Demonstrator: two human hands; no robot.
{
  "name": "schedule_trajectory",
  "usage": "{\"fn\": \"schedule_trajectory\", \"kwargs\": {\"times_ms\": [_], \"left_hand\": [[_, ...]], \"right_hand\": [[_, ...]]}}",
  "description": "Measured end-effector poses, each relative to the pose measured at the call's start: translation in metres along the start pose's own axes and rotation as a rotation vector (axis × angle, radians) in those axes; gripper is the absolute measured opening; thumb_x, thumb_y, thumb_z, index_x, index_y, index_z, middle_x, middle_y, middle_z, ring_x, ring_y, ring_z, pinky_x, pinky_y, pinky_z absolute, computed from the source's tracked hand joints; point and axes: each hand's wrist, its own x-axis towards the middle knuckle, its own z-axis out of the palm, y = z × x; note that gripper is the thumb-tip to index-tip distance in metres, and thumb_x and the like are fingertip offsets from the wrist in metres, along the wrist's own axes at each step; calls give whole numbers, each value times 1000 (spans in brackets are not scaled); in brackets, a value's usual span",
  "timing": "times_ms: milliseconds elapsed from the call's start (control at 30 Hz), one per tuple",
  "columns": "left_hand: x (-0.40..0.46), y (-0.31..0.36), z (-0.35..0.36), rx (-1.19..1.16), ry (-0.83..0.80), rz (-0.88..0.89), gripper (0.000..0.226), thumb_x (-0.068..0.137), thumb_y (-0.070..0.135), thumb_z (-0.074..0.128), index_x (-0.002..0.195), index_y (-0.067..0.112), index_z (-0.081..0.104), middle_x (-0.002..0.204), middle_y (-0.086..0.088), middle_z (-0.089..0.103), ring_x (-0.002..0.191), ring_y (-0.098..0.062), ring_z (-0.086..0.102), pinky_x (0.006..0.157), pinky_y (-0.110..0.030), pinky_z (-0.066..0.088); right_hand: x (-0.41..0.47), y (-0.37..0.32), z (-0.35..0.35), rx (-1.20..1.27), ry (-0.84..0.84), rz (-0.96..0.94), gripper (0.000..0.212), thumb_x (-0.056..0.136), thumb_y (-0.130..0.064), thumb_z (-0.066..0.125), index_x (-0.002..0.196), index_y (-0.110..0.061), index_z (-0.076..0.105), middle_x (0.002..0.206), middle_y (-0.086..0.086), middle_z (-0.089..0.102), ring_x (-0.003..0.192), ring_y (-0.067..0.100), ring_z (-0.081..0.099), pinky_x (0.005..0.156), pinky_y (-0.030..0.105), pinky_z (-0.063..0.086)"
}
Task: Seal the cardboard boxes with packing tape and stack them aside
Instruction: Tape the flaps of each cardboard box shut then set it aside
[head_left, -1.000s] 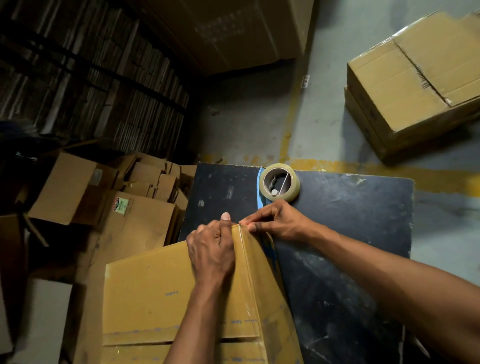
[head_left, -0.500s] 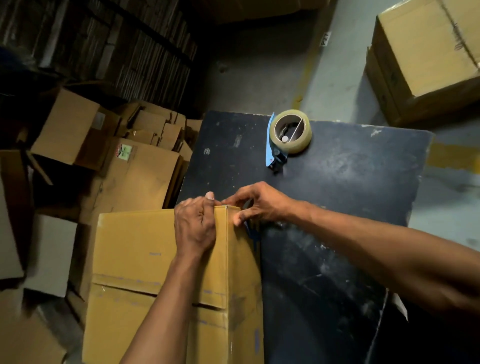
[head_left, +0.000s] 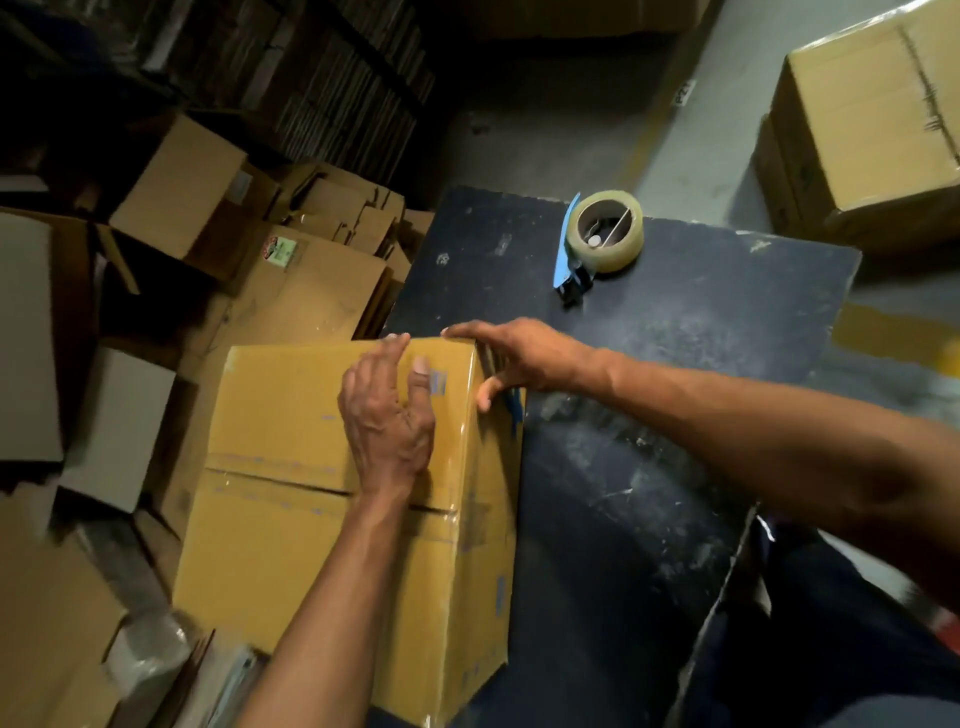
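Box: the cardboard box (head_left: 291, 467) lies on the near left of the dark surface (head_left: 675, 364), its left part overhanging the edge, its far right corner under my hands.
Change, hands: half a second ago both hands pinched at that far corner; now the fingers have spread and lifted off the pinch.
Left hand: my left hand (head_left: 387, 415) lies loose on the top face, fingers reaching to the far edge, thumb up; flat contact, nothing gripped.
Right hand: my right hand (head_left: 511, 356) is splayed over the far right corner, thumb down the right side face; pressing or just letting go, I cannot tell which; it holds nothing.
Tape on box: a glossy strip runs along the right edge; the centre seam across the top looks partly gapped.
Reading: the corner tape end seems pressed down; this strip is probably finished, and the seam may need checking.
Tape dispenser: the tape roll (head_left: 605, 231) with its blue holder rests on the far part of the surface, well apart from both hands.
Surroundings: a sealed box (head_left: 872, 119) stands on the floor at far right; loose cartons (head_left: 291, 270) are piled to the left.
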Motion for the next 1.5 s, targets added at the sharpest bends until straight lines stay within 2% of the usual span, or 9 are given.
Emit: {"fn": "schedule_trajectory", "kwargs": {"times_ms": [67, 133, 233, 467, 633, 833, 1000, 1200, 1500], "left_hand": [[-29, -8, -8, 15, -79, -24, 43, 106, 34, 48, 140, 12, 60, 143, -8, 61, 134, -23, 53, 112, -49, 41], [-53, -14, -14, 15, -145, -38, 46, 107, 37, 42, 145, 16, 57, 152, -4, 54, 145, -18, 45, 119, -47, 36], [-76, -20, -14, -1, -186, -12, 47, 108, 34, 39, 150, 19, 51, 161, 2, 42, 153, -7, 29, 126, -45, 26], [-89, -19, -21, -49, -116, -132, 46, 108, 26, 40, 152, 17, 49, 160, -2, 44, 153, -9, 30, 127, -45, 24], [-124, -21, -51, -81, -149, -166, 45, 107, 28, 46, 151, 18, 52, 158, 2, 47, 150, -9, 37, 121, -50, 37], [-189, -26, -71, -78, -139, -95, 39, 105, 18, 50, 142, 12, 61, 152, -2, 55, 145, -18, 48, 117, -50, 42], [-242, -20, -90, -79, -47, -87, 37, 101, 10, 52, 134, 0, 66, 138, -3, 64, 125, -24, 65, 109, -25, 49], [-288, -37, -107, -71, -362, 109, 73, 91, 31, 72, 153, 3, 45, 162, -8, 42, 150, -28, 40, 120, -44, 37], [-286, -51, -88, 144, -232, 242, 68, 90, 46, 75, 140, 1, 61, 148, -13, 57, 137, -25, 56, 103, -49, 54]], "right_hand": [[4, 2, -5, -85, -8, -42, 104, 70, -62, 84, 156, -28, 38, 92, 0, 60, 83, 24, 62, 71, 30, 39], [5, 8, -11, -121, -52, -58, 121, 68, -64, 85, 164, -28, 20, 131, 12, 63, 121, 32, 62, 91, 37, 49], [-5, -6, -6, -202, 75, -139, 141, 61, -85, 75, 165, -28, -2, 173, 11, 4, 159, 29, 12, 123, 57, 26], [-16, -27, 51, -534, 148, -424, 96, 80, -86, 51, 156, -28, 44, 170, 16, 20, 158, 37, 11, 120, 71, 11], [-6, -24, 21, -719, -43, -426, 111, 73, -95, 49, 163, -36, 23, 173, 10, 7, 159, 34, 1, 121, 71, 6], [-25, -74, 43, -653, 86, -472, 120, 72, -101, 39, 164, -25, 23, 171, 19, 5, 159, 35, 0, 122, 69, 0], [-48, -66, 86, -632, 27, -441, 116, 78, -91, 47, 165, -19, 18, 172, 14, 8, 159, 32, 2, 124, 65, 7], [-58, -69, 71, -754, -61, -460, 137, 65, -103, 43, 166, -17, 8, 171, 20, -3, 158, 38, -6, 124, 67, 1], [-100, -92, 130, -697, -62, -579, 116, 77, -94, 47, 165, -25, 18, 171, 19, 0, 159, 36, -3, 124, 66, 5]]}}
